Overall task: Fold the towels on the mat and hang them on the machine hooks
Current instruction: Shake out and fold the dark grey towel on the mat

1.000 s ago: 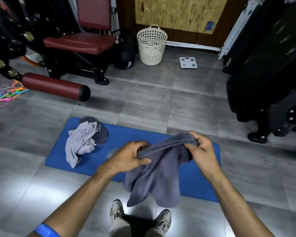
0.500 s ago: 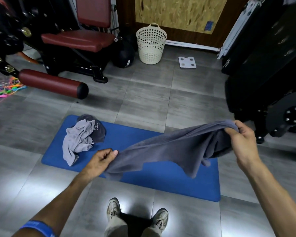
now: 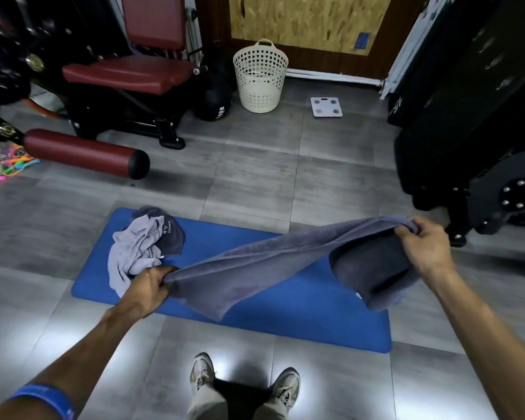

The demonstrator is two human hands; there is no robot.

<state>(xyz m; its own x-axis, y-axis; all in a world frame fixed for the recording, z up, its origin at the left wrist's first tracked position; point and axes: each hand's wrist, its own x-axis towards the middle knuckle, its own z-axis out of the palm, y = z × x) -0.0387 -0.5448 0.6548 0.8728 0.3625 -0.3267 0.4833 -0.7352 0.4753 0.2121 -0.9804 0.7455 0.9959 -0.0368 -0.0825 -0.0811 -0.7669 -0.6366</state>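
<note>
Since the earlier frame both hands spread wider: left hand (image 3: 148, 285) and right hand (image 3: 425, 244) each pinch an end of the dark grey terry towel (image 3: 273, 262), stretched flat above the blue foam mat (image 3: 300, 316), frame centre, likely to square it for folding.

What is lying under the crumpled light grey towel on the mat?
A darker grey towel with white lettering shows beneath the light grey towel, both on the blue mat. Anything further beneath them is covered.

Grey tile floor (image 3: 255, 177), plywood wall panel (image 3: 309, 22), cream basket (image 3: 259, 80), white scale (image 3: 326, 107).
</note>
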